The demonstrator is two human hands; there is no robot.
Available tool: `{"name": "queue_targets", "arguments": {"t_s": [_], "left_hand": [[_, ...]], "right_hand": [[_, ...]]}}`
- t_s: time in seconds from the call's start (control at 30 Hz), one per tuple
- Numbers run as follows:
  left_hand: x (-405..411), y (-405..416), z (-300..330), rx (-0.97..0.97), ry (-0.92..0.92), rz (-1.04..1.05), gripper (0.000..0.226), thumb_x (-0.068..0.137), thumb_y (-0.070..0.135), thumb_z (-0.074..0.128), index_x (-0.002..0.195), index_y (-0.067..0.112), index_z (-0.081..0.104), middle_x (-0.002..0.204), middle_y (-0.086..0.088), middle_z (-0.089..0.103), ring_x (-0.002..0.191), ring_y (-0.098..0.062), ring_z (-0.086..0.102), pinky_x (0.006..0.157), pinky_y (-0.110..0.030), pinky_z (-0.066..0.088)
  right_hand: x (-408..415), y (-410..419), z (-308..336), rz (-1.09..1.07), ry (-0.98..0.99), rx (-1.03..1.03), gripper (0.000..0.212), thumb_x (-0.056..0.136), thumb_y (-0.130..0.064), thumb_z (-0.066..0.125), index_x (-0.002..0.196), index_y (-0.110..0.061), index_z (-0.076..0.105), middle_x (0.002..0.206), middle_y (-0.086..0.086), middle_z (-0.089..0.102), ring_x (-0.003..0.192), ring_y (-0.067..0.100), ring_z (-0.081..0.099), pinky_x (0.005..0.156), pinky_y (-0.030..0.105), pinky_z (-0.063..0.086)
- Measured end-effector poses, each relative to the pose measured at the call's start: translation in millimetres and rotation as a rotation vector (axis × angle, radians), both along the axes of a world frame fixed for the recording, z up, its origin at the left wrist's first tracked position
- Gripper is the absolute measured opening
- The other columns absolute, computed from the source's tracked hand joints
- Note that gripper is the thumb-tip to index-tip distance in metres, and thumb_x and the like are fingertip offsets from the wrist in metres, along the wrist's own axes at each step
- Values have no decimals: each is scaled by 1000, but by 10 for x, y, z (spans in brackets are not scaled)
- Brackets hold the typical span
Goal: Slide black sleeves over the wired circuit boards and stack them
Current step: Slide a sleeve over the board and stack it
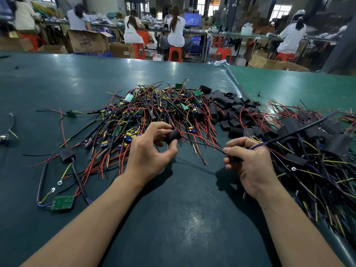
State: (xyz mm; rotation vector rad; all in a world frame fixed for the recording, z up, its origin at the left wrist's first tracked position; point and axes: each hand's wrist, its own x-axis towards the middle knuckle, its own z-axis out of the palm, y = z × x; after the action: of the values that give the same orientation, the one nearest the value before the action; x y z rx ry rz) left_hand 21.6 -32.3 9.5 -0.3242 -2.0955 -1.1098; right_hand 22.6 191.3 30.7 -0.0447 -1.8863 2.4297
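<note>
At 9 o'clock from the hands a bare green circuit board (62,203) lies on the dark green table mat (183,218), its wires trailing up to a lone sleeved board (66,155). At 12 o'clock sits the tangled pile of unsleeved wired boards (154,110); loose black sleeves (227,108) are heaped at 1 o'clock. The left hand (152,151) pinches one black sleeve (172,136) between thumb and curled fingers, mouth apparently turned toward 3 o'clock. Thin red and black leads (204,144) run from the sleeve across to the right hand (248,162), whose fingers are clenched round a wire bundle; the purple and black cable (300,130) exits toward 2 o'clock. Whether a board is inside that fist cannot be told. Finished sleeved units (316,143) are stacked at 3 o'clock. Judgement: threading is under way. To do it well, keep the sleeve mouth squeezed open, gather all leads together so none snags the rim, pull them taut and straight, then ease the sleeve along until it covers the board squarely. Stray leads from the pile could catch.
</note>
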Motion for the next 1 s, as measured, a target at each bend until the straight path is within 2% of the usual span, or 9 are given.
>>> {"name": "queue_targets", "arguments": {"t_s": [0.1, 0.23, 0.47, 0.7, 0.83, 1.0], "left_hand": [[-5, -9, -4, -8, 6, -7, 37, 74, 6, 81, 106, 11, 63, 94, 6, 72, 87, -1, 69, 83, -13, 52], [-16, -17, -24, -24, -6, -21, 36, 75, 7, 80, 107, 11, 63, 95, 3, 72, 88, -3, 69, 82, -21, 56], [-15, -11, -21, 21, -35, -14, 35, 76, 9, 80, 106, 13, 63, 93, 4, 71, 79, -4, 69, 75, -23, 57], [22, -6, 6, -55, -6, -152, 39, 74, 4, 81, 108, 9, 63, 96, 5, 70, 84, -9, 69, 77, -28, 58], [15, -4, -6, -76, 10, -166, 40, 74, 3, 81, 109, 9, 63, 95, 5, 70, 84, -11, 69, 77, -31, 58], [18, -19, -3, -94, 13, -172, 37, 74, 2, 80, 108, 9, 64, 95, 4, 72, 85, -7, 69, 77, -31, 58]], "right_hand": [[-1, 4, -4, 9, -7, 2, 22, 80, 16, 60, 74, -4, 60, 59, 5, 60, 46, 16, 56, 41, 23, 44], [1, 12, -7, 43, -4, 6, 24, 80, 16, 59, 72, -6, 60, 59, 4, 59, 46, 17, 56, 41, 23, 44], [3, 17, -11, 93, 3, 15, 34, 78, 17, 58, 62, -13, 62, 57, 5, 58, 45, 17, 55, 39, 24, 43], [-38, 30, -21, 10, -32, 10, 22, 80, 16, 60, 73, -6, 59, 56, 4, 59, 42, 15, 54, 38, 22, 42], [-52, 59, -20, 5, -70, 29, 25, 77, 16, 57, 68, -7, 58, 53, 6, 54, 37, 15, 46, 35, 18, 32], [-40, 58, -39, 30, -74, 44, 28, 76, 17, 57, 65, -8, 58, 51, 4, 53, 36, 16, 45, 35, 17, 32]]}}
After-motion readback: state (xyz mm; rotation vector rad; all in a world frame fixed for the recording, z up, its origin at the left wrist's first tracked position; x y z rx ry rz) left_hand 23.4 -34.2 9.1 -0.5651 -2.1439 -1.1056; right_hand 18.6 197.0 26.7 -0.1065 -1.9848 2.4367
